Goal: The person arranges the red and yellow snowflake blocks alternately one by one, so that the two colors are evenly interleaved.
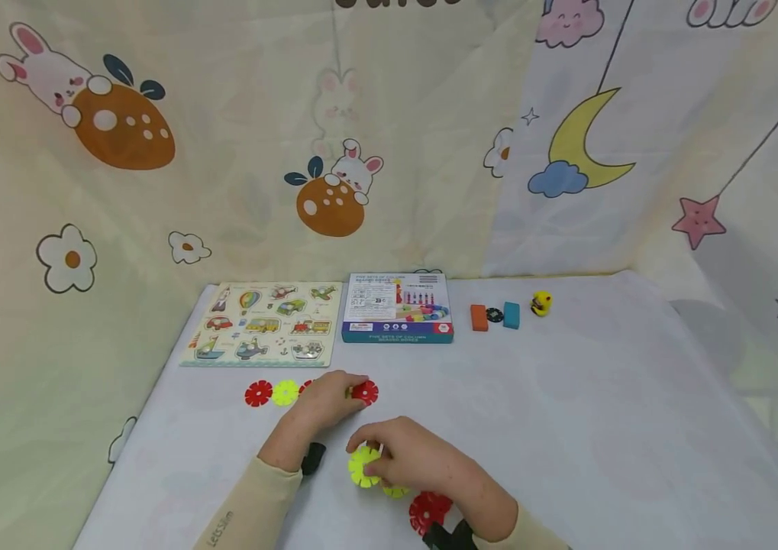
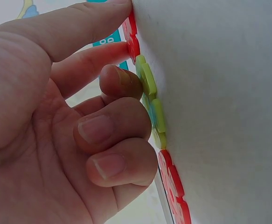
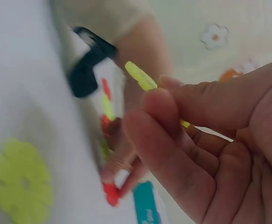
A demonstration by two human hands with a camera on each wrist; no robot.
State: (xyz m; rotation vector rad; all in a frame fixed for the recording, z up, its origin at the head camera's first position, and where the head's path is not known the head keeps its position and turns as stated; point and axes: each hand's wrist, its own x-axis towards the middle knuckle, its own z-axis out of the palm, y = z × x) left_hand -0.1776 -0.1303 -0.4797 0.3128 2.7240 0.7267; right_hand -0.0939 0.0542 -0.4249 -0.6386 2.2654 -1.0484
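Observation:
My left hand [image 1: 328, 401] pinches a red snowflake disc [image 1: 366, 393] between thumb and forefinger, flat on the cloth at the right end of a row. In that row lie another red disc [image 1: 259, 393] and a yellow disc [image 1: 285, 393]; others are partly hidden under the hand. The left wrist view shows a yellow-green disc [image 2: 149, 93] just beneath the curled fingers. Above the cloth, my right hand [image 1: 423, 458] pinches a tilted yellow snowflake disc [image 1: 363, 467] between thumb and fingertips. Below it lie a second yellow disc [image 3: 23, 182] and red discs [image 1: 427, 512], partly covered.
Behind the row lie a picture puzzle board [image 1: 261, 325] and a flat box [image 1: 398, 308]. Farther right are an orange block [image 1: 479, 318], a black disc [image 1: 495, 315], a blue block [image 1: 511, 315] and a small yellow toy figure [image 1: 541, 303]. A patterned cloth hangs behind the table.

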